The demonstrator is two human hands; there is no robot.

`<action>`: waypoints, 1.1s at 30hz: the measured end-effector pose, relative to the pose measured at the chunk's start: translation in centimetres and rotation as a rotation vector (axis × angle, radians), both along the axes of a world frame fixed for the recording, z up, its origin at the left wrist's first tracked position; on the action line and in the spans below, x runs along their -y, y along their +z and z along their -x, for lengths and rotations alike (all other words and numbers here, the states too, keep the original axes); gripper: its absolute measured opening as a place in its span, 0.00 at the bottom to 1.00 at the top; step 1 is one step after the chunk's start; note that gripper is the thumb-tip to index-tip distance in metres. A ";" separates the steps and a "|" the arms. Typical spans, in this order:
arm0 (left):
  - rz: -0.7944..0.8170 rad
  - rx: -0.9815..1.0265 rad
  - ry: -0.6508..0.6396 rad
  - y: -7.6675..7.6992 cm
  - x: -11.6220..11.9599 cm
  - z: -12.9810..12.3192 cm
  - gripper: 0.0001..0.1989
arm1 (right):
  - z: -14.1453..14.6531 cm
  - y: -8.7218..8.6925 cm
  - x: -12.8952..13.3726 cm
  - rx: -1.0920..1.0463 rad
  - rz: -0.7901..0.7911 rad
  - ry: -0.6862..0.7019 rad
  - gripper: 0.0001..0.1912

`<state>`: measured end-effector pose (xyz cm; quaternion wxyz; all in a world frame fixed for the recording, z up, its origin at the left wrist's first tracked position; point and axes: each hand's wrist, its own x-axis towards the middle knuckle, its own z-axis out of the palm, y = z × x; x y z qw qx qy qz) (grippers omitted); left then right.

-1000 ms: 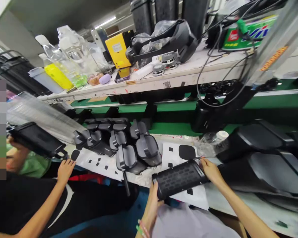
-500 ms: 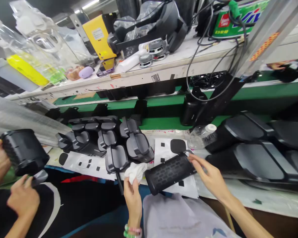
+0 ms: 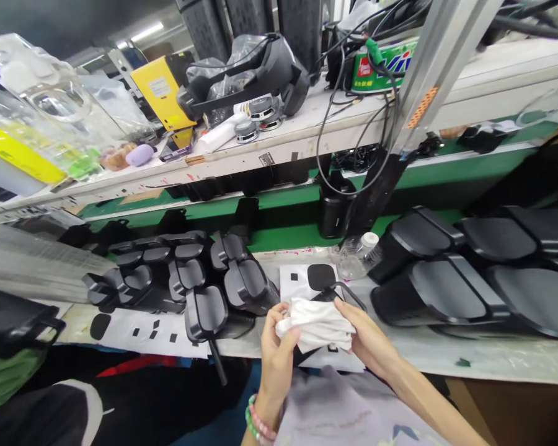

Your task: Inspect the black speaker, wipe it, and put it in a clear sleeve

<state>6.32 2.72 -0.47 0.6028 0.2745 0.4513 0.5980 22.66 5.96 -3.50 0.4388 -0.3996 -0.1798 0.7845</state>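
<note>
A crumpled white cloth (image 3: pixel 317 323) stretches between my two hands, above a black portable speaker (image 3: pixel 324 295) that it mostly covers. My left hand (image 3: pixel 278 347), with beaded bracelets at the wrist, pinches the cloth's left end between thumb and fingers. At the cloth's right end, my right hand (image 3: pixel 365 334) has its fingers closed on the fabric; some fingertips are hidden behind it. The speaker's thin handle loop shows just beyond my right hand. Under the speaker lies a white sheet with black stickers (image 3: pixel 300 282).
Several black speakers with grey tops (image 3: pixel 207 313) stand close on the left, and larger ones (image 3: pixel 451 291) on the right. A clear plastic bottle (image 3: pixel 356 257) stands beyond my hands. Cables (image 3: pixel 323 167) hang from the shelf (image 3: pixel 297 139). A co-worker's dark clothing is at lower left.
My right hand has moved from the speaker's end to the cloth, and my left hand has brought the cloth rightward over the speaker. The view has shifted; the co-worker's hands have left it.
</note>
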 end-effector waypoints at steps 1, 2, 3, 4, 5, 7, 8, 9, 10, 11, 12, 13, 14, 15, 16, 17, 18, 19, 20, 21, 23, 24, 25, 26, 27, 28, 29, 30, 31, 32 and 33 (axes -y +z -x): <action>0.035 0.050 0.006 0.0 -0.1 -0.1 0.18 | 0.0 -0.3 0.0 -0.004 0.030 -0.036 0.19; 0.052 0.078 0.015 -0.1 -0.1 -0.1 0.19 | -0.1 -0.7 0.0 -0.009 0.050 -0.067 0.21; 0.060 0.079 0.025 -0.1 -0.2 -0.2 0.20 | -0.1 -1.0 0.1 -0.029 0.057 -0.076 0.22; 0.065 0.050 0.032 -0.3 -0.4 -0.3 0.20 | 0.0 -1.2 0.2 -0.069 0.051 -0.057 0.22; 0.070 0.000 0.034 -0.5 -0.5 -0.3 0.20 | 0.0 -1.3 0.3 -0.121 0.039 -0.010 0.21; 0.097 -0.115 0.031 -1.1 -0.9 -0.1 0.18 | 0.3 -1.1 0.6 -0.226 0.028 0.131 0.18; 0.114 -0.171 0.041 -1.4 -1.0 0.0 0.17 | 0.3 -0.8 0.6 -0.250 0.034 0.195 0.18; 0.131 -0.215 0.065 -1.8 -1.2 0.2 0.17 | 0.4 -0.3 0.6 -0.239 0.050 0.231 0.18; 0.144 -0.246 0.101 -2.2 -1.4 0.4 0.19 | 0.2 0.3 0.3 -0.187 0.067 0.219 0.17; 0.157 -0.267 0.143 -2.5 -1.5 0.6 0.22 | 0.0 1.0 -0.1 -0.104 0.066 0.158 0.17; 0.172 -0.286 0.172 -2.8 -1.6 0.9 0.24 | -0.5 1.8 -0.7 0.010 0.030 0.044 0.17; 0.189 -0.298 0.183 -3.0 -1.6 1.1 0.26 | -1.1 2.5 -1.4 0.167 -0.050 -0.107 0.19; 0.205 -0.305 0.174 -3.1 -1.6 1.4 0.25 | -1.9 3.2 -2.3 0.373 -0.178 -0.276 0.20; 0.220 -0.308 0.150 -3.1 -1.5 1.5 0.23 | -2.7 3.6 -3.4 0.625 -0.346 -0.436 0.19; 0.233 -0.314 0.121 -3.0 -1.4 1.6 0.21 | -3.5 3.9 -4.5 0.914 -0.527 -0.546 0.19; 0.240 -0.320 0.089 -2.9 -1.3 1.6 0.20 | -4.2 3.8 -5.8 1.226 -0.689 -0.580 0.19; 0.241 -0.325 0.060 -2.8 -1.1 1.5 0.18 | -4.8 3.4 -7.0 1.518 -0.808 -0.536 0.21; 0.236 -0.328 0.035 -2.7 -0.9 1.4 0.17 | -5.2 2.8 -8.3 1.751 -0.875 -0.437 0.22; 0.228 -0.330 0.006 -2.6 -0.8 1.2 0.16 | -5.4 2.1 -9.5 1.906 -0.895 -0.326 0.22; 0.218 -0.331 -0.023 -2.5 -0.6 1.0 0.15 | -5.5 1.3 -10.7 1.989 -0.885 -0.234 0.22; 0.198 -0.330 -0.071 -2.4 -0.4 0.8 0.14 | -5.4 -0.1 -12.4 2.017 -0.861 -0.166 0.21; 0.189 -0.328 -0.084 -2.3 -0.3 0.8 0.14 | -5.3 -0.3 -12.9 2.006 -0.865 -0.165 0.20; 0.181 -0.326 -0.092 -2.3 -0.2 0.8 0.13 | -5.3 -0.2 -13.2 2.002 -0.875 -0.165 0.21; 0.175 -0.323 -0.094 -2.2 -0.2 0.9 0.13 | -5.3 0.2 -13.2 1.997 -0.892 -0.169 0.21; 0.168 -0.319 -0.096 -2.2 -0.3 0.9 0.13 | -5.3 1.1 -12.9 1.996 -0.911 -0.176 0.22; 0.161 -0.314 -0.099 -2.0 -0.3 1.0 0.14 | -5.4 2.2 -12.3 1.987 -0.935 -0.203 0.22; 0.153 -0.306 -0.103 -1.9 -0.5 1.0 0.14 | -5.5 3.5 -11.4 1.954 -0.967 -0.263 0.21; 0.145 -0.298 -0.109 -1.7 -0.6 1.0 0.14 | -5.6 4.8 -10.4 1.887 -1.001 -0.352 0.20; 0.139 -0.290 -0.119 -1.4 -0.8 0.9 0.16 | -5.6 6.1 -9.2 1.786 -1.036 -0.463 0.17; 0.131 -0.271 -0.125 -1.2 -1.1 0.7 0.18 | -5.5 7.2 -8.1 1.656 -1.053 -0.588 0.14; 0.112 -0.230 -0.120 -0.9 -1.3 0.5 0.22 | -5.2 8.0 -7.0 1.503 -1.034 -0.710 0.12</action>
